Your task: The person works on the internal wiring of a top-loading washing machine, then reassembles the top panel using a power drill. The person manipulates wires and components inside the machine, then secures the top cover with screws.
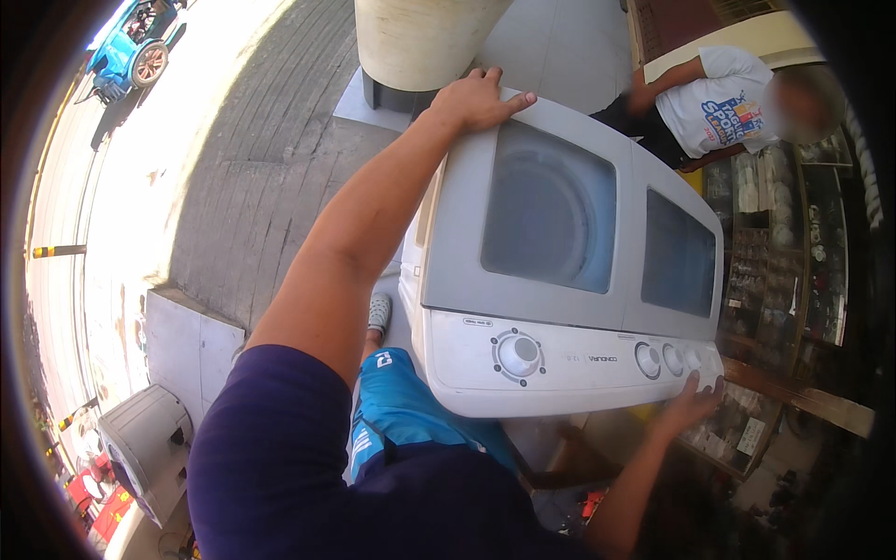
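Observation:
A white and grey twin-tub washing machine stands in front of me, with two see-through lids and a panel of round knobs on the side nearest me. My left hand grips its far left corner, fingers over the edge and thumb stretched along the top. At the near right corner, my right hand holds the panel's edge, fingertips beside the small knobs. Through the larger lid a round tub shows dimly. The machine's lower body is mostly hidden.
A thick pale pillar rises beyond the machine. A person in a white shirt stands at the far right, by glass-fronted shelves. At left are a white appliance casing and a street with a blue vehicle.

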Tool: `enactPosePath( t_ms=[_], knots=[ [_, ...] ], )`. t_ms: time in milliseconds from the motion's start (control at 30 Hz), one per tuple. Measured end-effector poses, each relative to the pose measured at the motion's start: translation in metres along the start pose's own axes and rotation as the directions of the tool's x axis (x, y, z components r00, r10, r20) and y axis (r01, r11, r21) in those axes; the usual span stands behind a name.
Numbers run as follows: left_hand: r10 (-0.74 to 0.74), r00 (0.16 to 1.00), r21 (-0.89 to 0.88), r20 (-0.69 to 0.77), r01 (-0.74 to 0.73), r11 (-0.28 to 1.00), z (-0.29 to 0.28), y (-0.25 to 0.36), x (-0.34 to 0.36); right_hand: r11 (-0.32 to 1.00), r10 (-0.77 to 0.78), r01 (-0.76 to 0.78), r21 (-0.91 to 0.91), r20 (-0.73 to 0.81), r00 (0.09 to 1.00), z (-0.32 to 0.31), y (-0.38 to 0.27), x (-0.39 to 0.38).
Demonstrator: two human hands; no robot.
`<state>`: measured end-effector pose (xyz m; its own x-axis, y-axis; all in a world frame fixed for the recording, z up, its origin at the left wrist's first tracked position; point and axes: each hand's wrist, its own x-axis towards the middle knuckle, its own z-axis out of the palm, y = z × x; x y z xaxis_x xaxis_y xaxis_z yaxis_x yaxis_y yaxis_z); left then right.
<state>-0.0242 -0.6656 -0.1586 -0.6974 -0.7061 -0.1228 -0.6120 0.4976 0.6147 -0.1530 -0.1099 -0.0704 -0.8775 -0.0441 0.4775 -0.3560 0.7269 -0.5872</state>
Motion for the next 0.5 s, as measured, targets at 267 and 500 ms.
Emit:
enactPosePath(
  t_ms=[267,500],
  knots=[
    [-0.157,0.985,-0.881,-0.073,0.01,0.474,0.022,-0.073,-0.005,0.782,-0.57,0.407,0.472,0.278,0.773,0.174,-0.195,0.04],
    [-0.613,0.787,-0.949,0.067,0.24,0.204,0.125,-0.28,-0.258,0.528,-0.836,0.75,0.399,0.4,0.376,0.396,-0.277,0.075]
  ],
)
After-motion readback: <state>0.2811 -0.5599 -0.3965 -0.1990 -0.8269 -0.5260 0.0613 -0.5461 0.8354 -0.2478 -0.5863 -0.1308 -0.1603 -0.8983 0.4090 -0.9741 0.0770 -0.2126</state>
